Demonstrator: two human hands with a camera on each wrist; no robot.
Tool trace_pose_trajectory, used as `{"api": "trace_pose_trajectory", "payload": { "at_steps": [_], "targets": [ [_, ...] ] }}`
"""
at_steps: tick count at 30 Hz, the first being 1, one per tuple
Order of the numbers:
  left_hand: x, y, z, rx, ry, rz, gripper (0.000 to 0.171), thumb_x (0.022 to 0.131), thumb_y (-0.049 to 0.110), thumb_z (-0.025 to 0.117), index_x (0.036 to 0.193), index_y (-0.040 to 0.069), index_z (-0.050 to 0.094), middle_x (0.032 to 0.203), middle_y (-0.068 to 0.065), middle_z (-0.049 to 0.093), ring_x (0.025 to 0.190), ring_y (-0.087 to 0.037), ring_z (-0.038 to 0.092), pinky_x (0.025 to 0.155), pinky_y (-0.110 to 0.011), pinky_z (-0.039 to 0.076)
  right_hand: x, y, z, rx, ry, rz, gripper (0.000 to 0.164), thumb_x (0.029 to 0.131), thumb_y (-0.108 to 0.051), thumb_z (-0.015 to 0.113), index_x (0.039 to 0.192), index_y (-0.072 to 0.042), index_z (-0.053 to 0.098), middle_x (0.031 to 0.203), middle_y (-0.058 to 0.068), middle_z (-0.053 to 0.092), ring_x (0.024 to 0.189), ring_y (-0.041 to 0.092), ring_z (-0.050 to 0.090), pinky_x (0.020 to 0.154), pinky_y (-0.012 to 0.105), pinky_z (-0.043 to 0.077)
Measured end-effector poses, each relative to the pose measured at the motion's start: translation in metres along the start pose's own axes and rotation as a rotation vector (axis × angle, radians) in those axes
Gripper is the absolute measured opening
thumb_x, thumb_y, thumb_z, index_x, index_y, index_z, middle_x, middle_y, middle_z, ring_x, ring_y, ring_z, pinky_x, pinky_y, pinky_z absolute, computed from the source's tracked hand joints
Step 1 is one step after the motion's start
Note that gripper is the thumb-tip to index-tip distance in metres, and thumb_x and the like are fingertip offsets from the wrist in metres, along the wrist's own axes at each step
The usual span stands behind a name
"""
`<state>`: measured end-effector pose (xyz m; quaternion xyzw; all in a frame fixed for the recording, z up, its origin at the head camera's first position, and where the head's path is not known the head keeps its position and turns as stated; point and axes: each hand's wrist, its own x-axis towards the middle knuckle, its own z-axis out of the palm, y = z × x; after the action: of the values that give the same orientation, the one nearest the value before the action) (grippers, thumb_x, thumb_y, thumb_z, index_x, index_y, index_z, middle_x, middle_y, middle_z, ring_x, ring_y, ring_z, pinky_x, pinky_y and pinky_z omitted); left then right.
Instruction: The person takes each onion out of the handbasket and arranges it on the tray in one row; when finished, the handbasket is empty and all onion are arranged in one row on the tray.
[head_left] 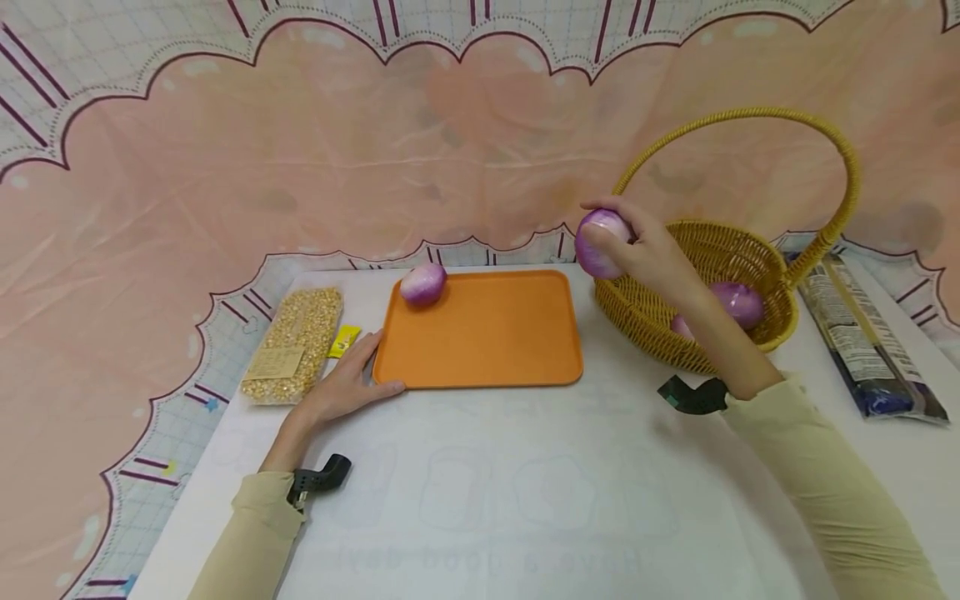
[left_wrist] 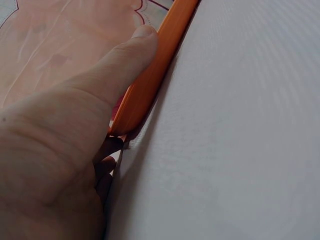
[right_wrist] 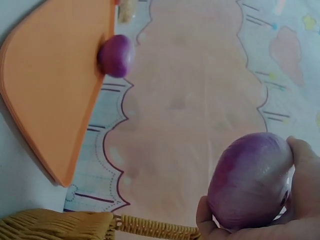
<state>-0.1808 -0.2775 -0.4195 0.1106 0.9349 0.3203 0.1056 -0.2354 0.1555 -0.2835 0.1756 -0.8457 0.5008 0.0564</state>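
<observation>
My right hand (head_left: pixel 648 250) grips a purple onion (head_left: pixel 602 243) with a shiny, film-like surface, raised at the left rim of a wicker basket (head_left: pixel 637 321). Large in the right wrist view, the onion (right_wrist: pixel 250 180) sits between thumb and fingers. My left hand (head_left: pixel 348 383) rests at the near-left corner of an orange tray (head_left: pixel 487 333). Its thumb lies straight along the tray's front edge, and its fingers extend along the left side. Another purple onion (head_left: pixel 423 285) lies in the tray's far-left corner. More onions (head_left: pixel 738 306) lie inside the basket, partly hidden by the right forearm.
Left of the tray are a clear bag of yellow corn kernels (head_left: pixel 292 346) and a small yellow packet (head_left: pixel 344 341). A long dark printed package (head_left: pixel 870 342) lies right of the basket. The basket's tall handle (head_left: pixel 780 114) arches above it. A patterned cloth (head_left: pixel 375 167) hangs behind the white table.
</observation>
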Motion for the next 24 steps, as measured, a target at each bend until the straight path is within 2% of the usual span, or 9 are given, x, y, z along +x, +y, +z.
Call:
{"api": "trace_pose_trajectory", "payload": {
  "at_steps": [2,3,8,14,24],
  "targets": [
    [0.000,-0.001,0.000,0.001,0.002,0.004,0.103,0.084,0.051,0.070,0.157,0.011,0.010,0.163,-0.019,0.009,0.151,-0.039,0.004,0.119,-0.063,0.010,0.000,0.000,0.004,0.007,0.000,-0.016,0.042,0.097,-0.032,0.056,0.135,-0.016,0.052,0.136,0.010,0.051,0.114,0.027,0.050,0.080,0.027,0.052],
    [0.000,-0.001,0.000,0.002,0.003,0.005,0.103,0.084,0.051,0.070,0.157,0.011,0.010,0.163,-0.019,0.009,0.151,-0.039,0.004,0.119,-0.063,0.010,0.001,0.000,0.006,0.015,0.000,-0.018,0.041,0.097,-0.032,0.056,0.135,-0.015,0.051,0.135,0.010,0.051,0.113,0.027,0.050,0.079,0.028,0.052],
    [0.000,-0.001,0.000,-0.003,0.005,0.003,0.103,0.084,0.051,0.070,0.157,0.011,0.010,0.163,-0.019,0.010,0.151,-0.039,0.004,0.119,-0.063,0.010,0.004,0.004,0.017,0.043,0.012,-0.012,0.038,0.098,-0.029,0.056,0.129,-0.009,0.051,0.129,0.011,0.053,0.110,0.026,0.051,0.085,0.037,0.051],
    [0.001,0.000,0.000,-0.004,0.002,0.004,0.104,0.083,0.051,0.071,0.157,0.011,0.010,0.163,-0.019,0.010,0.151,-0.039,0.004,0.119,-0.062,0.010,0.008,0.011,0.029,0.103,-0.029,-0.015,0.036,0.099,-0.025,0.056,0.128,-0.006,0.049,0.131,0.013,0.052,0.114,0.027,0.051,0.097,0.047,0.048],
    [0.002,-0.002,0.000,-0.007,0.005,0.006,0.103,0.084,0.051,0.071,0.157,0.009,0.011,0.163,-0.020,0.010,0.151,-0.039,0.004,0.119,-0.063,0.010,0.012,0.016,0.044,0.103,-0.062,-0.005,0.037,0.098,-0.022,0.058,0.129,-0.005,0.049,0.134,0.015,0.050,0.119,0.031,0.049,0.103,0.052,0.044]
  ]
}}
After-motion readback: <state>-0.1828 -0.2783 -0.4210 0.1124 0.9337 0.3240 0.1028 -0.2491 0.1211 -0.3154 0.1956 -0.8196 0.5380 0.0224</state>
